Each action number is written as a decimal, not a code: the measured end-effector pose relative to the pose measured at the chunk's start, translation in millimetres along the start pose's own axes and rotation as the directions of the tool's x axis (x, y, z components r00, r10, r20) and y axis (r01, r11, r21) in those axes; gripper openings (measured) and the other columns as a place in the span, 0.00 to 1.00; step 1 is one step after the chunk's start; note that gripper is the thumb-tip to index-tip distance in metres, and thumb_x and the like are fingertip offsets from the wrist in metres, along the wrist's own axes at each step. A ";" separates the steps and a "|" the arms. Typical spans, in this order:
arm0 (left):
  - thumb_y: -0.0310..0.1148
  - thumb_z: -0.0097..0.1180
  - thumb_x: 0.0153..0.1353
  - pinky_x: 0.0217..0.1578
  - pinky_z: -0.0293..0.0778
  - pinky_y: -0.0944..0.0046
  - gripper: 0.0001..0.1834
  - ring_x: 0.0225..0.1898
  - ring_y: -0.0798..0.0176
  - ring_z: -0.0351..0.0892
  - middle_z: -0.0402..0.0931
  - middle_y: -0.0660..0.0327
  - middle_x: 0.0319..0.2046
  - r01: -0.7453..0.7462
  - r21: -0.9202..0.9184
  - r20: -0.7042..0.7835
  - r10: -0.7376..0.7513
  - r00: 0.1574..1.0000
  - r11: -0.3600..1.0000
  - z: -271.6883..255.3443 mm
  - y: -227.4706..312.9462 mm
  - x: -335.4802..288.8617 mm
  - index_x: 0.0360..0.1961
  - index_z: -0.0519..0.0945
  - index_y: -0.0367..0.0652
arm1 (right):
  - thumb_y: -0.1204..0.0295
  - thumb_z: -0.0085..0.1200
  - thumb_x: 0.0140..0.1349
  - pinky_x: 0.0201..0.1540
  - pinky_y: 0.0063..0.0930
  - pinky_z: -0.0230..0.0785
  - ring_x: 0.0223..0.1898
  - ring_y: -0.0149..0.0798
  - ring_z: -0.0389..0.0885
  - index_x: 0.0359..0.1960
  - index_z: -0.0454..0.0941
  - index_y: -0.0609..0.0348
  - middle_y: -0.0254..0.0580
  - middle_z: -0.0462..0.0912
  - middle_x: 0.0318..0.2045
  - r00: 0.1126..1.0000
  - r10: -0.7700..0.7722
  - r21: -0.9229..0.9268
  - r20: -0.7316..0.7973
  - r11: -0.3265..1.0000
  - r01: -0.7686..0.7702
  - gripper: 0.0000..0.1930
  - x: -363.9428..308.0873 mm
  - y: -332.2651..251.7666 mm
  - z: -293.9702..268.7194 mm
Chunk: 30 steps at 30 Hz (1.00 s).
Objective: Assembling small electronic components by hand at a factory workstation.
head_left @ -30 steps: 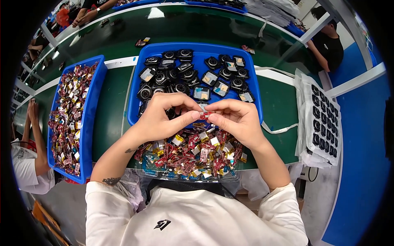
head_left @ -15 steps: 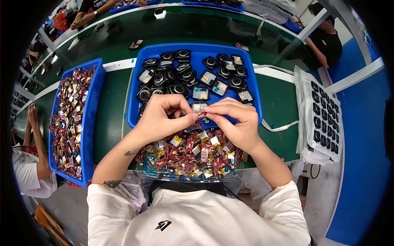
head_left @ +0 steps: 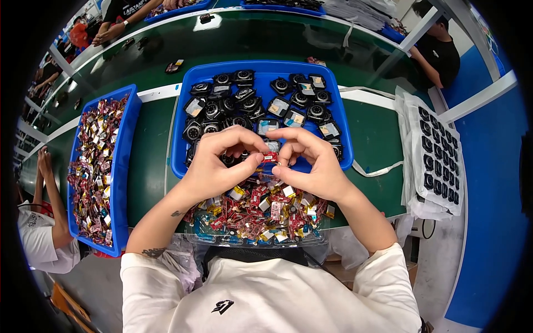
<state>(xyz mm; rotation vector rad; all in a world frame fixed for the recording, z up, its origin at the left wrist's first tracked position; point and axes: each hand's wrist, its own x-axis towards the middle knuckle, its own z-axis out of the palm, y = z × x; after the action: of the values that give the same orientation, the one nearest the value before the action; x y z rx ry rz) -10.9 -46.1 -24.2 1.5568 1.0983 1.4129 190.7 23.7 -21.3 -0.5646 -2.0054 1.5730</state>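
A small red circuit board is pinched between thumb and index finger of my left hand. At the board's right end, my right hand has its index finger raised over it. Its thumb and a curled finger close on a tiny pale bit, too small to make out. Beneath both hands lies a heap of red circuit boards with silver and yellow parts, in a clear plastic tray. Just beyond my hands, a blue tray holds many black smartwatch cases, some showing pale insides.
A blue bin full of similar boards stands at left, near another person's hands. At right, a white-wrapped stack carries rows of black watch parts. Across the green table, other people sit beyond a metal frame.
My right index finger has lifted off the board and spread from the thumb. The red board now shows its face more plainly in my left hand.
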 end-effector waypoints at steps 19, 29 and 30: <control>0.15 0.60 0.43 0.32 0.69 0.69 0.19 0.28 0.65 0.69 0.84 0.62 0.32 -0.408 0.363 0.126 0.389 0.912 0.838 -1.3 4.2 2.8 0.37 0.86 0.44 | 0.72 0.57 0.62 0.34 0.17 0.67 0.32 0.23 0.76 0.34 0.81 0.65 0.34 0.81 0.30 0.984 -0.010 0.298 -0.176 0.953 0.063 0.08 0.0 4.5 0.7; 0.20 0.66 0.37 0.28 0.69 0.68 0.18 0.28 0.63 0.69 0.81 0.64 0.33 -0.614 0.560 0.243 0.599 0.763 0.556 6.1 10.4 -0.2 0.33 0.85 0.46 | 0.73 0.52 0.60 0.33 0.20 0.66 0.29 0.27 0.74 0.29 0.81 0.65 0.41 0.81 0.31 0.995 0.026 0.374 -0.098 0.927 0.013 0.08 -1.1 8.8 -5.9; 0.21 0.67 0.36 0.28 0.68 0.68 0.18 0.28 0.62 0.70 0.80 0.63 0.33 -0.631 0.557 0.245 0.619 0.746 0.539 5.6 11.5 -0.6 0.33 0.84 0.45 | 0.73 0.52 0.60 0.33 0.20 0.66 0.29 0.27 0.74 0.29 0.81 0.65 0.41 0.81 0.31 0.995 0.027 0.375 -0.098 0.927 0.012 0.08 -1.3 7.9 -5.3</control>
<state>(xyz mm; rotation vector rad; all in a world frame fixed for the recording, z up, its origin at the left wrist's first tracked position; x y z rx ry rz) -4.1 -50.5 -14.3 2.6528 1.0898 1.5493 195.1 28.8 -28.2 -0.4881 -1.5711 1.8336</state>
